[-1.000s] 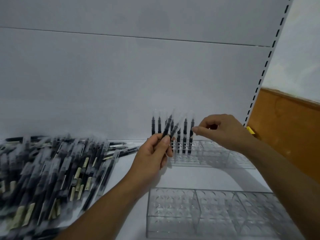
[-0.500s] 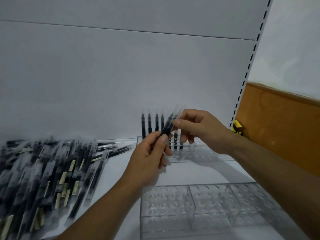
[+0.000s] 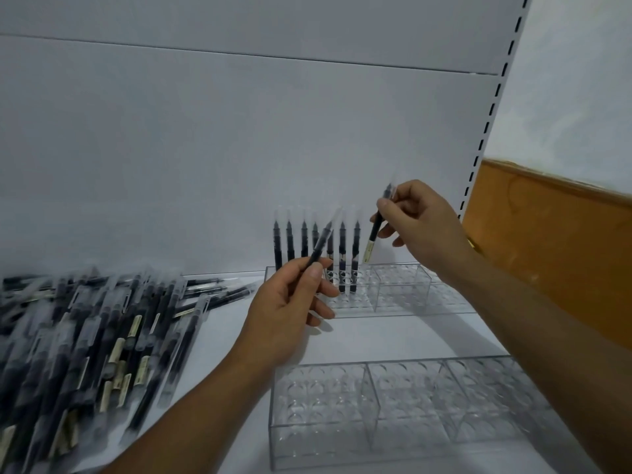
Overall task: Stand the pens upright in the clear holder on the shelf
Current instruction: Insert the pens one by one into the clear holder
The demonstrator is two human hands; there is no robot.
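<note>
- Pinching a slim black clear-capped pen [image 3: 375, 230], the right hand [image 3: 424, 230] is holding it tilted above the clear sectioned plastic holder [image 3: 400, 285] at the white shelf's [image 3: 393, 336] back.
- The left hand [image 3: 287, 313] is gripping a second black pen [image 3: 321, 246] beside the standing pens [image 3: 342, 251].
- Likely best: squaring the pinched pen upright, then lowering it into the holder just right of that row.

A shop: a white shelf [image 3: 393, 336] with a slotted upright [image 3: 492, 107], heaped packaged pens [image 3: 85, 336], clear holders [image 3: 393, 415].
</note>
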